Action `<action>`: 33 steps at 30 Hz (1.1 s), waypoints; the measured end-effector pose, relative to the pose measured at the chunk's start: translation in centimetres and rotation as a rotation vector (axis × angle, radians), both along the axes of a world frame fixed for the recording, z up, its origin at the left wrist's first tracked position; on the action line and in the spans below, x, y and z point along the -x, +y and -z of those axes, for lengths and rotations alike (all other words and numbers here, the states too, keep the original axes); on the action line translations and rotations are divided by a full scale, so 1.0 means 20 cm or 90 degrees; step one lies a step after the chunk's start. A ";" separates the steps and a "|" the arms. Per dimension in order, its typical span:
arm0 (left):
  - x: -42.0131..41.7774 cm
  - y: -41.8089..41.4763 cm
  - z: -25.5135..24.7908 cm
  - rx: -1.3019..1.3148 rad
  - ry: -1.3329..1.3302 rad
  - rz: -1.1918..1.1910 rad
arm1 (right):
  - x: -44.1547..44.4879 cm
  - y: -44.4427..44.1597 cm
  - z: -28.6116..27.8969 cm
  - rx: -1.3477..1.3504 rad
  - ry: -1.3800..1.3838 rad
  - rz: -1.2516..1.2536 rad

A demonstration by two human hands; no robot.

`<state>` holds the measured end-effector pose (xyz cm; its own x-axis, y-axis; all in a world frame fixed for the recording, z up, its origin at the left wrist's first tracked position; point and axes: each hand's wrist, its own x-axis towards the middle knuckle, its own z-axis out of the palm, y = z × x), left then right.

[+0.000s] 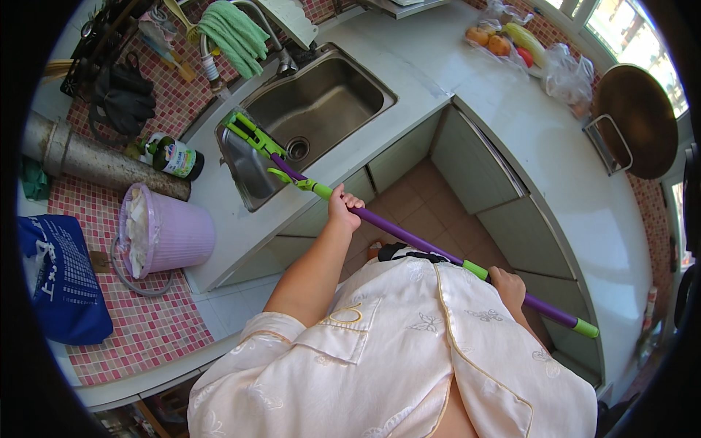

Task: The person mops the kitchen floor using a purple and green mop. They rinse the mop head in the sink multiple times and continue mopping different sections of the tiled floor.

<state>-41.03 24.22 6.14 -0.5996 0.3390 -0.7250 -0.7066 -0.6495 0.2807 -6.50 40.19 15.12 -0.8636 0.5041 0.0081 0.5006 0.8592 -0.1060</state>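
My left hand [345,208] is wrapped around the purple pole of a mop [391,229], below its green lever. Farther down the pole, my right hand [507,289] grips it beside a green collar, close to my waist. The mop's green head [254,135] is over the stainless steel sink [339,87], above its left part near the drain [298,148]. Whether the head touches the basin, I cannot tell. A faucet [216,82] with a flexible spout hangs just behind the mop head, and a green towel [233,37] drapes over it.
Left of the sink stand a dark pump bottle [178,157] and a lilac wastebin [181,232] holding waste. A metal duct pipe [120,159] runs behind them. Fruit and vegetables in plastic bags [501,44] and a wok [635,120] sit on the right counter. Cabinets [487,159] line its front.
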 end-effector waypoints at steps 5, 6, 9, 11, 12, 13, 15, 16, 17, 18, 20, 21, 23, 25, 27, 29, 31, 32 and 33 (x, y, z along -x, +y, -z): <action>0.00 0.01 0.00 0.004 0.001 -0.002 | 0.01 0.01 -0.01 0.008 0.009 -0.004; 0.00 0.01 0.00 0.006 0.001 -0.002 | 0.01 0.02 -0.01 0.010 0.010 -0.003; -0.03 0.03 -0.02 0.016 -0.001 0.004 | -0.01 0.05 0.01 0.026 0.003 0.011; -0.05 0.05 -0.01 0.017 -0.010 0.014 | -0.03 0.08 0.03 0.046 -0.013 0.025; -0.07 0.06 0.00 0.015 -0.019 0.021 | -0.04 0.10 0.04 0.060 -0.024 0.033; -0.09 0.06 0.01 0.012 -0.028 0.028 | -0.05 0.12 0.05 0.073 -0.036 0.041; -0.14 0.08 0.02 0.034 -0.022 0.029 | -0.07 0.14 0.05 0.086 -0.065 0.038; -0.16 0.09 0.02 0.044 -0.020 0.029 | -0.08 0.16 0.05 0.092 -0.080 0.036; -0.16 0.09 0.02 0.039 -0.016 0.035 | -0.09 0.17 0.06 0.108 -0.091 0.041; -0.16 0.09 0.02 0.033 -0.012 0.040 | -0.10 0.18 0.09 0.124 -0.102 0.045; -0.16 0.09 0.03 0.027 -0.003 0.046 | -0.10 0.20 0.11 0.140 -0.115 0.049; -0.16 0.09 0.03 0.027 0.001 0.048 | -0.10 0.20 0.12 0.142 -0.119 0.049; -0.15 0.08 0.04 0.035 0.013 0.052 | -0.10 0.21 0.13 0.145 -0.121 0.045; -0.15 0.07 0.04 0.051 0.028 0.058 | -0.09 0.21 0.14 0.147 -0.116 0.036; -0.15 0.07 0.02 0.076 0.048 0.060 | -0.08 0.21 0.12 0.116 -0.089 0.018; -0.14 0.07 0.01 0.175 0.062 0.045 | -0.05 0.20 0.09 0.108 -0.079 0.013; -0.09 0.07 0.00 0.346 0.067 0.016 | -0.01 0.19 0.04 0.122 -0.084 0.025; -0.05 0.05 0.00 0.471 0.142 -0.021 | 0.01 0.19 0.01 0.139 -0.097 0.034; 0.00 0.04 -0.03 0.593 0.219 -0.053 | 0.03 0.19 -0.03 0.156 -0.111 0.049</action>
<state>-40.97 24.99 6.76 -0.8232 -0.3293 -0.4625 -0.4532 -0.1096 0.8846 -7.03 43.97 15.69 -0.8008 0.5365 -0.2663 0.5916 0.7779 -0.2119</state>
